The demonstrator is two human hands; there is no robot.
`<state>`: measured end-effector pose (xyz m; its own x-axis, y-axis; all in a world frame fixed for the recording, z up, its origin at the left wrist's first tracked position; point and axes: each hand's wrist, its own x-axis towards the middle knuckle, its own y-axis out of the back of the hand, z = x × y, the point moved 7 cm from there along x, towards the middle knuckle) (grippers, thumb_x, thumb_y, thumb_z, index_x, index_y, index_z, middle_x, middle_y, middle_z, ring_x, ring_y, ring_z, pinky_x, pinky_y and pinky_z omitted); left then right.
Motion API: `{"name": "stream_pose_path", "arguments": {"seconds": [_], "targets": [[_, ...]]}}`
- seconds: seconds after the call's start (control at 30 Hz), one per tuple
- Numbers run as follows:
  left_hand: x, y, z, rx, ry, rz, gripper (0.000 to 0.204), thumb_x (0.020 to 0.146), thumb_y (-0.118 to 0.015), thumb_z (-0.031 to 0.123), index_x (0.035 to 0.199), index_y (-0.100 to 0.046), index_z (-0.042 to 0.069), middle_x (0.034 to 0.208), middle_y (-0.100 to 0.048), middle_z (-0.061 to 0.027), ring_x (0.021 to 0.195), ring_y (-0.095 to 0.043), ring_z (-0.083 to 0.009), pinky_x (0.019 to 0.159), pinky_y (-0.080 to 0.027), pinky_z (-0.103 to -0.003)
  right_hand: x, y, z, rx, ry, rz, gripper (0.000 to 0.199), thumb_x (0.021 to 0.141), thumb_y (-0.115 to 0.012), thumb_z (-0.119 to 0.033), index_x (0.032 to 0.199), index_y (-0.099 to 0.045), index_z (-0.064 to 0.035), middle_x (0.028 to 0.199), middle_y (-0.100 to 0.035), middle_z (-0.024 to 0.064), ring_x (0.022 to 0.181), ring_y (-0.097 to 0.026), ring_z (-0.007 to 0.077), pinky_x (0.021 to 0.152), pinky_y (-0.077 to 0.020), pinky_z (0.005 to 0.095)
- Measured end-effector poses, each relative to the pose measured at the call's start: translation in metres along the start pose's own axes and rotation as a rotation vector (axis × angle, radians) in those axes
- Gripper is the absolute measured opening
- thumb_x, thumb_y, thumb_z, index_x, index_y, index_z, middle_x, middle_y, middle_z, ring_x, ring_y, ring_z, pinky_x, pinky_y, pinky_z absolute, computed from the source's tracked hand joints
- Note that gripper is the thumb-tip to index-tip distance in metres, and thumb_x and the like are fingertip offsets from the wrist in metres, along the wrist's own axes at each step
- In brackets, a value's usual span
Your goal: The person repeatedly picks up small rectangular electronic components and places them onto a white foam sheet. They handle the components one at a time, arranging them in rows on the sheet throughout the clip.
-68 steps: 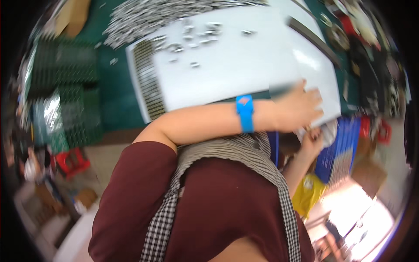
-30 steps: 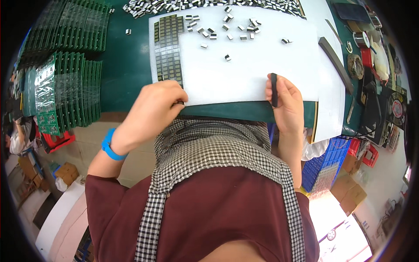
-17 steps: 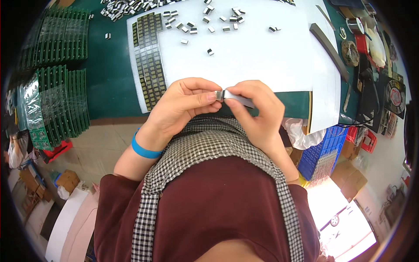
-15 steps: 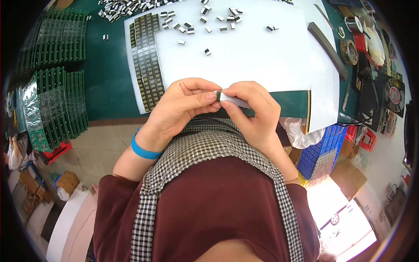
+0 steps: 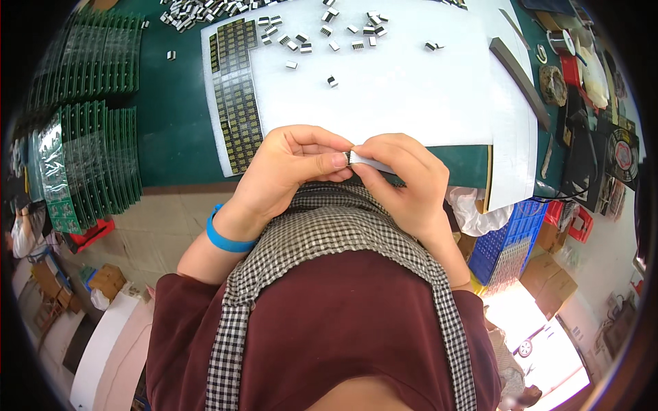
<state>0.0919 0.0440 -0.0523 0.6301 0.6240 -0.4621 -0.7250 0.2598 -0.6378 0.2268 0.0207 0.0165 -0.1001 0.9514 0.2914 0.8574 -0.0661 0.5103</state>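
Observation:
My left hand [image 5: 291, 161], with a blue band at the wrist, pinches one end of a small dark-and-light block [image 5: 347, 157] between thumb and fingers. My right hand [image 5: 408, 175] grips a narrow white strip [image 5: 370, 163] between thumb and forefinger; its near end meets the block. Whether the strip and block are joined cannot be seen past my fingertips. Beyond my hands lies a white foam sheet [image 5: 384, 103], with several loose black-and-white blocks [image 5: 326, 31] scattered on it. A sheet of black rectangles with yellowish marks [image 5: 238, 103] covers its left side.
Green circuit boards [image 5: 103, 161] stand in rows at the left of the green table [image 5: 171, 116]. More small blocks [image 5: 199, 12] are heaped at the back. A dark grey bar [image 5: 519, 82] lies to the right. A person [image 5: 504, 353] shows near the bright doorway.
Both hands stay together at the strip and block, with the fingertips slightly shifted and less of the block showing. A person has come into view near the doorway at lower right.

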Motion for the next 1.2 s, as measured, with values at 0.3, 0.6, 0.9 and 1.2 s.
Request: {"name": "stream_pose_path", "arguments": {"seconds": [0.3,0.6,0.9,1.2], "targets": [[0.002,-0.002,-0.013,-0.209,0.084,-0.093,0.016,0.084,-0.065,0.004,0.099,-0.063,-0.003,0.089,-0.068,-0.0110,0.079,-0.067,-0.0163,0.073,-0.056,-0.024,-0.002,0.002,0.004,0.111,-0.004,0.026,0.023,0.068,-0.072,0.002,0.088,-0.066,-0.0046,0.083,-0.066,0.0072,0.073,-0.065,0.0178,0.061,-0.0519,0.0264],[-0.002,-0.003,0.003,0.237,-0.015,0.102,0.011,0.082,-0.061,-0.002,0.093,-0.063,-0.003,0.086,-0.067,-0.0091,0.077,-0.066,-0.0140,0.074,-0.054,-0.025,-0.004,-0.005,-0.012,-0.283,0.143,-0.118,0.019,0.069,-0.071,-0.003,0.087,-0.064,-0.0048,0.082,-0.063,0.0063,0.071,-0.063,0.0198,0.058,-0.0513,0.0276],[-0.007,-0.020,0.040,1.040,-0.319,0.134,0.034,0.076,-0.058,-0.004,0.110,-0.056,-0.001,0.095,-0.063,-0.0122,0.094,-0.062,-0.0200,0.080,-0.049,-0.028,-0.013,-0.013,0.027,0.267,-0.354,-0.107,0.016,0.078,-0.067,-0.005,0.093,-0.064,-0.0003,0.086,-0.065,0.0059,0.073,-0.063,0.0150,0.060,-0.0501,0.0254],[-0.057,0.003,0.049,1.858,-0.636,0.224,0.032,0.066,-0.064,-0.005,0.098,-0.063,-0.001,0.106,-0.057,-0.0127,0.094,-0.058,-0.0276,0.079,-0.050,-0.035,-0.026,-0.010,0.066,0.791,-0.712,0.099,0.018,0.087,-0.063,-0.010,0.098,-0.064,0.0032,0.086,-0.065,0.0102,0.075,-0.060,0.0129,0.069,-0.0470,0.0247]]}}
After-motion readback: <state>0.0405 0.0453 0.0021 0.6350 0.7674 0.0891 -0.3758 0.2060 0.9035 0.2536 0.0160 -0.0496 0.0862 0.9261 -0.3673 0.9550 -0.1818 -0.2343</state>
